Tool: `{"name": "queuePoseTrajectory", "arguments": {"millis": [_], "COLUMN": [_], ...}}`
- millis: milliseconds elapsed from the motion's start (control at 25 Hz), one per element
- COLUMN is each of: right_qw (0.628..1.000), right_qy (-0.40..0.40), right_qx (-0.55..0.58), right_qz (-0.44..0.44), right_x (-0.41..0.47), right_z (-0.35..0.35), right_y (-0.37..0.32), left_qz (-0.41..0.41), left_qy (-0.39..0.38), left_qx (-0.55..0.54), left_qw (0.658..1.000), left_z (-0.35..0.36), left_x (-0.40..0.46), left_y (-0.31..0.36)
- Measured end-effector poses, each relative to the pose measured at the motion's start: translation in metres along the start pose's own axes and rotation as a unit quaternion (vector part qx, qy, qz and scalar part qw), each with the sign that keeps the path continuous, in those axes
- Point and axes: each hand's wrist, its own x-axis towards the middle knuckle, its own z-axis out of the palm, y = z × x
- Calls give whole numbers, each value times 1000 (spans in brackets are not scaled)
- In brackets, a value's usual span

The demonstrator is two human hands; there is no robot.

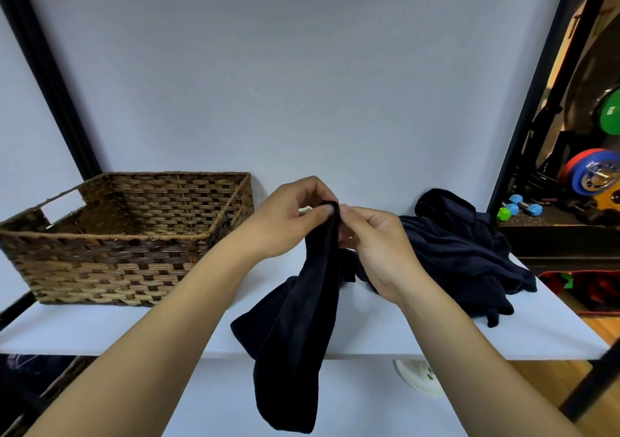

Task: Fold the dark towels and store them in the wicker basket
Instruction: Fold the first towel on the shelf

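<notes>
Left hand (291,215) and right hand (375,245) are pinching one top edge of a dark navy cloth towel (295,329), which is hanging past the white tabletop (134,329) front edge (bare surface lying between) beside the brown woven wicker basket (117,235); a crumpled navy towel heap (466,252) is lying rightward.

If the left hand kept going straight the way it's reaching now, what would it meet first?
The left hand reaches right, pinching the dark towel at its top. Straight on, it would most likely meet the right hand, pinching the same edge; beyond lies the towel pile. Depth is uncertain.
</notes>
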Motion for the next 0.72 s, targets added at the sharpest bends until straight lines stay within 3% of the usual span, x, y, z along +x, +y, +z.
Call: {"name": "queuePoseTrajectory", "arguments": {"millis": [120,320,520,600,720], "right_qw": [999,942,929,943,962], "right_qy": [1,-59,-263,-222,-69], "right_qx": [-50,-329,-259,-248,-260], "right_qz": [-17,-36,33,18,-39], "right_x": [-6,-11,-14,-18,-21], "right_z": [9,13,15,17,6], "right_y": [-5,16,47,65,82], "left_qz": [-4,-11,6,-2,-55], "left_qy": [65,219,274,300,351], "left_qx": [83,84,140,155,144], "left_qw": [994,972,952,941,924], "left_z": [-7,-37,-66,-80,-111], "left_x": [13,34,42,41,33], "left_y": [12,26,36,38,30]}}
